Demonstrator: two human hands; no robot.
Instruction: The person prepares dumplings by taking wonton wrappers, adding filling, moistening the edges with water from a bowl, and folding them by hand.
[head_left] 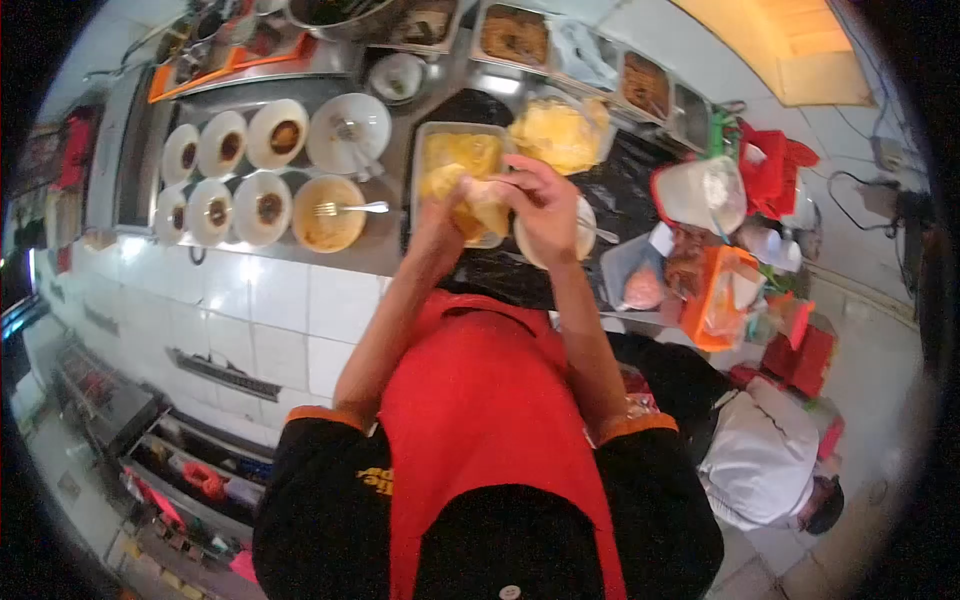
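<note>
Between my two hands, over a clear rectangular tub (418, 150), is a small pale yellow dough wrapper (485, 203), its shape partly hidden by fingers. My left hand (447, 212) pinches it from the left, and the fingers of my right hand (541, 200) close on its other side. Soft yellow folded pieces (462, 152) fill the tub. Just behind my right hand lies a stack of thin yellow sheets (560, 132) on plastic. A white bowl (588, 212) with a spoon (604, 235) stands partly covered by my right wrist.
Several white bowls (262, 208) with dark sauce stand in rows at left, beside a yellowish bowl (328, 232) holding a fork. Metal food trays (512, 38) line the back. At right are a white tub (700, 195) and an orange basket (716, 300). Another person (762, 450) is low at right.
</note>
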